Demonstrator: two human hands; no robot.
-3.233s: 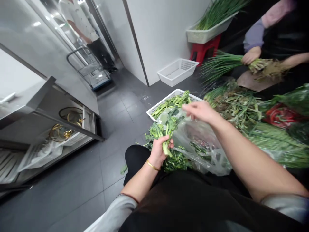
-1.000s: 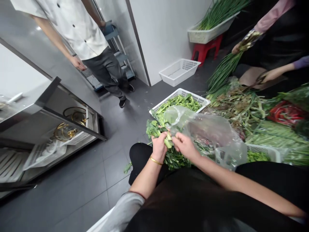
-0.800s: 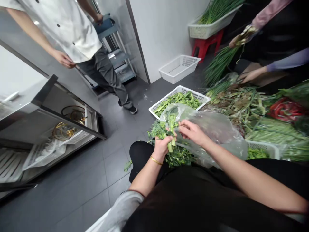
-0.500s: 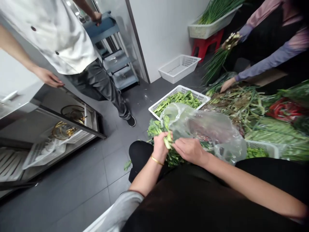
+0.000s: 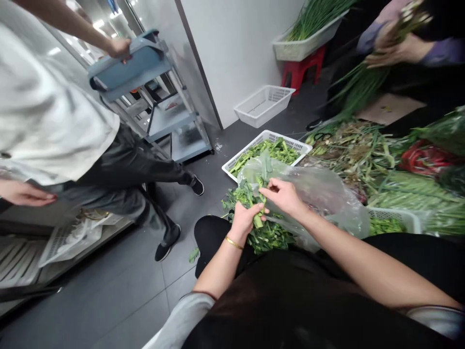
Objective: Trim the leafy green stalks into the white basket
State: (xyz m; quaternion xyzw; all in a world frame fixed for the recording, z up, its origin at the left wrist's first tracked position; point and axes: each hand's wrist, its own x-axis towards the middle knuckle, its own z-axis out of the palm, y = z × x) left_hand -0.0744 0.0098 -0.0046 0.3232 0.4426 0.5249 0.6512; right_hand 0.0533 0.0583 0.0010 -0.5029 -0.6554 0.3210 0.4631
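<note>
- Left hand: curled shut around a choy sum stalk, which stands upright out of the fist, with a gold bangle on the wrist.
- Right hand: open, fingers extended and loosely apart, pinching nothing. The fingertips are just beside the top of the stalk; whether they touch it is hard to tell.
- The stalk is held over a heap of cut choy sum on the person's lap, in front of a clear plastic bag.
- Step in hand: by the look of it, the stalk is being picked over by hand, with trimmed greens lying in a white plastic basket just ahead.
- Next move: the open right fingers would need to close on the stalk or a leaf before anything can be pulled away.
- Nearby: to the right lie heaps of green trimmings and red chilies.
- Other people: a co-worker's hands grip a bunch of spring onions, and a person in a white chef's jacket has one hand on a blue tray.
</note>
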